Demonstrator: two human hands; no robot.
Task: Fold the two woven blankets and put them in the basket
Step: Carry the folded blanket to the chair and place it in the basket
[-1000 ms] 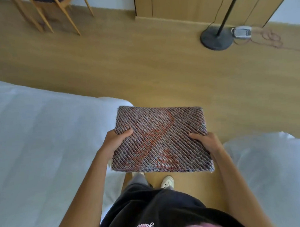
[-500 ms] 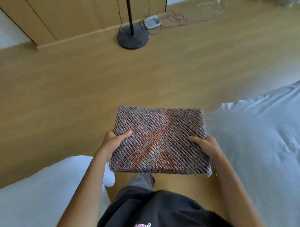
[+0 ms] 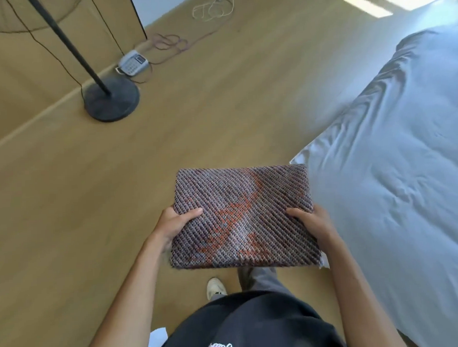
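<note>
left hand (image 3: 172, 227): thumb on top, fingers clamped under the folded blanket's (image 3: 243, 217) left edge
right hand (image 3: 312, 223): same grip on its right edge

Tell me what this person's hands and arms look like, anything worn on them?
Both arms are bare in view, no sleeves. The left hand and right hand show no gloves, watch or rings. The black top has a pink print.
</note>
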